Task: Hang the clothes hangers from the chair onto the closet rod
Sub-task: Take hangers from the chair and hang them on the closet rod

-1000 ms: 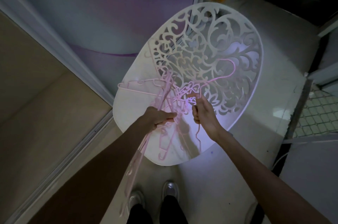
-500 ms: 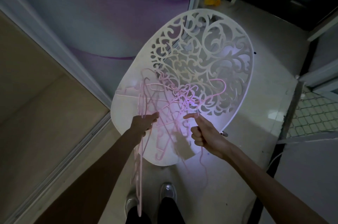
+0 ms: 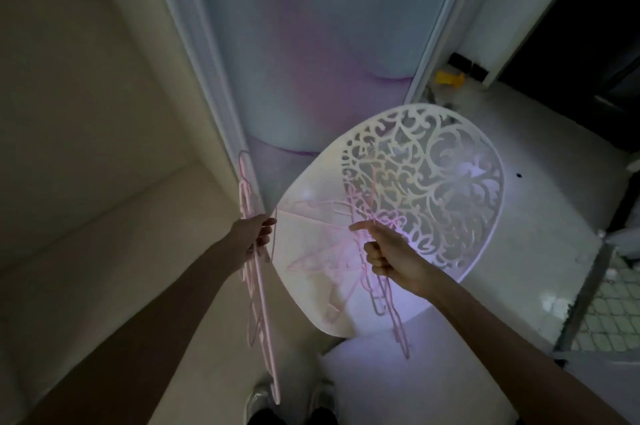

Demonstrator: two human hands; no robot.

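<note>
A white chair (image 3: 311, 189) with a cut-out scroll backrest stands in front of me. Pale pink hangers (image 3: 322, 261) lie tangled on its seat. My left hand (image 3: 254, 235) grips a bunch of pink hangers (image 3: 258, 313) that hangs edge-on, its hooks reaching up beside the closet door frame. My right hand (image 3: 384, 253) holds another bunch of pink hangers (image 3: 391, 306) over the seat's front, with the forefinger stretched out to the left. No closet rod is in view.
The open closet (image 3: 86, 147) with beige inner walls lies to the left, bounded by a pale sliding door frame (image 3: 207, 78). A mirrored door panel (image 3: 311, 60) stands behind the chair. My shoes (image 3: 263, 400) show at the bottom. Tiled floor and a yellow object (image 3: 448, 78) lie right.
My head has lifted and turned left toward the closet. My left hand has pulled its bunch of hangers off the chair to the left. My right hand now holds a bunch too.
</note>
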